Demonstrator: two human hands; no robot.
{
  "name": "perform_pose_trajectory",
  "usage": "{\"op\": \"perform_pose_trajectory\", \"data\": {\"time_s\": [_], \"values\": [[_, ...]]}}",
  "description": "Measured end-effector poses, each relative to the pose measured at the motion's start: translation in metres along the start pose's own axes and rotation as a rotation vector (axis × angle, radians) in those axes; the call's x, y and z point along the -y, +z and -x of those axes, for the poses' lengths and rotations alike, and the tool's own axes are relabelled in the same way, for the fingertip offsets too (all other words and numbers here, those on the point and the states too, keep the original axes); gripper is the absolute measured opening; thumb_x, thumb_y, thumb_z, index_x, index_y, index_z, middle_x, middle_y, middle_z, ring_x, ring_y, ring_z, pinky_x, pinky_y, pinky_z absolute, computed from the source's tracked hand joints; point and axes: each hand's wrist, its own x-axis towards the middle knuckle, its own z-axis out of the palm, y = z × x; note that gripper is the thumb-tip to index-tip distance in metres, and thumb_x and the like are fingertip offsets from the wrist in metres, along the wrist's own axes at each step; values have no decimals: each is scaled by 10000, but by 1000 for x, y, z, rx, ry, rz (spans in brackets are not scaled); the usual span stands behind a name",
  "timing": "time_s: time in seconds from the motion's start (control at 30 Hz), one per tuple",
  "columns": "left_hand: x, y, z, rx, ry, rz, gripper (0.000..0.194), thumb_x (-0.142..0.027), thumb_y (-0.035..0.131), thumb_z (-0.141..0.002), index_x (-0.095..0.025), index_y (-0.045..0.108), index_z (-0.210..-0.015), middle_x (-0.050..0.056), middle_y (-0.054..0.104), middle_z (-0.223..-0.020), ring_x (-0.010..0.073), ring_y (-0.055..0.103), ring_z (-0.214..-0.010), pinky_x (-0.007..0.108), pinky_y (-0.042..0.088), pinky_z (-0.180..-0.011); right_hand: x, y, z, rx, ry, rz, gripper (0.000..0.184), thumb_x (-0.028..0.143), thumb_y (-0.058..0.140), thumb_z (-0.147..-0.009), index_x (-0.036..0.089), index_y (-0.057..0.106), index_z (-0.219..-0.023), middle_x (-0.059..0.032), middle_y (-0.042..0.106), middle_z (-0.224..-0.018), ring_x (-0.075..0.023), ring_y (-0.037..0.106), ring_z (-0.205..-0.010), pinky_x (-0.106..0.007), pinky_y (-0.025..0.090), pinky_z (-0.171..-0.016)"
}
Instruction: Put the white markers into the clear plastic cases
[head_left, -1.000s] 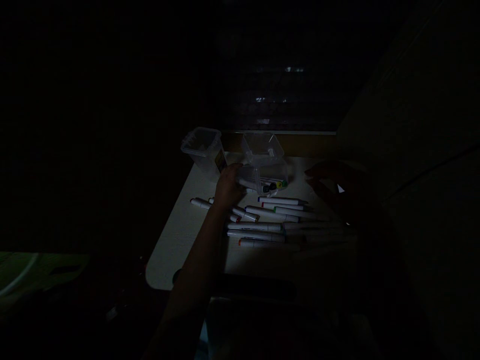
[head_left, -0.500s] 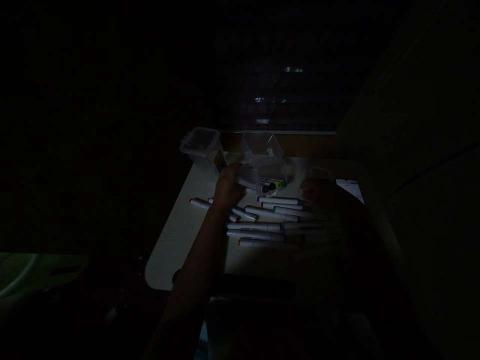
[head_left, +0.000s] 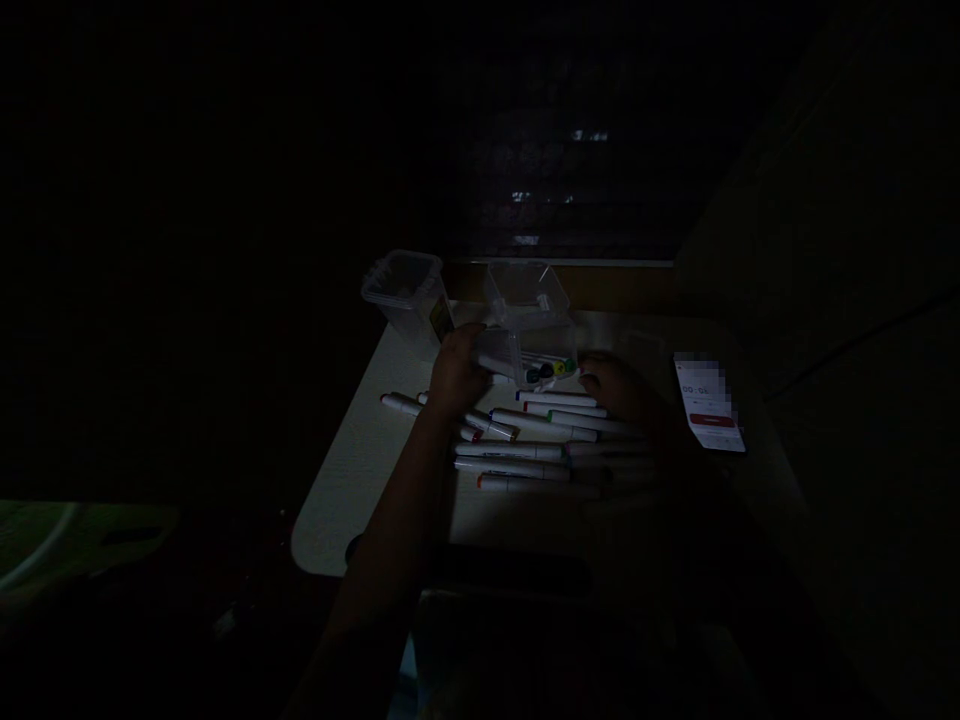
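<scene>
In the dim head view, a clear plastic box lies on its side with its lid folded back and its mouth toward the right. Several markers lie inside it, dark, yellow and green ends showing. My left hand is closed around the box's left end. At the mouth, my right hand has its fingers curled close to the green marker end; whether they hold anything is too dark to see. Loose white markers with coloured ends are spread on the table below the box.
A second clear container stands upright at the table's back left. To the right lies a phone with a lit screen. The pale table has a rounded front left corner, and a dark elongated shape runs along its front edge.
My right hand has moved left to the box's mouth, uncovering more of the phone. My left hand stays on the box.
</scene>
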Motion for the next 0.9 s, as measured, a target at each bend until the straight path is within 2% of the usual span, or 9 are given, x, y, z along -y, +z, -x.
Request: {"op": "perform_pose_trajectory", "data": {"time_s": [0.17, 0.27, 0.4, 0.47, 0.67, 0.9], "values": [[1, 1, 1, -5, -27, -6, 689, -105, 624, -604, -179, 478, -1273, 109, 590, -1276, 294, 561, -1195, 454, 466, -1031, 1, -5, 1, 14, 39, 33, 285, 212, 555, -865, 111, 694, -1092, -140, 675, -1123, -245, 597, -1058, -336, 453, -926], [3, 3, 1, -11, -30, -8, 660, -142, 642, -632, -179, 482, -1271, 111, 592, -1265, 290, 566, -1185, 447, 468, -1024, 1, -5, 0, 32, 26, 38, 230, 209, 596, -833, 122, 723, -1004, -124, 688, -1061, -236, 602, -1027, -316, 452, -895], [3, 4, 1, -25, -9, -7, 624, -177, 647, -663, -169, 485, -1265, 120, 599, -1255, 289, 569, -1179, 443, 466, -1024, -5, -10, 1, 9, 30, 30, 231, 234, 556, -858, 142, 715, -997, -110, 699, -1026, -215, 629, -944, -308, 468, -822], [2, 3, 1, -24, 0, -7, 635, -169, 645, -655, -158, 483, -1268, 127, 600, -1252, 293, 569, -1178, 447, 466, -1023, -9, -17, 4, -17, 35, 26, 262, 253, 518, -881, 148, 703, -1033, -111, 700, -1047, -219, 636, -964, -322, 473, -842], [-2, -1, 1, 17, -15, -16, 689, -120, 621, -624, -174, 467, -1294, 118, 580, -1291, 294, 550, -1212, 451, 455, -1050, -13, -52, 19, -294, 28, -93, 277, 292, 520, -871, 179, 698, -1050, -88, 702, -1058, -226, 644, -1007, -354, 485, -917], [-3, -2, 3, 23, -3, -23, 697, -162, 638, -659, -152, 448, -1330, 134, 559, -1332, 295, 526, -1255, 446, 442, -1078, -1, -76, 37, -455, -49, -128, 251, 314, 531, -859, 202, 702, -1005, -79, 700, -993, -231, 654, -946, -395, 521, -871]]}}
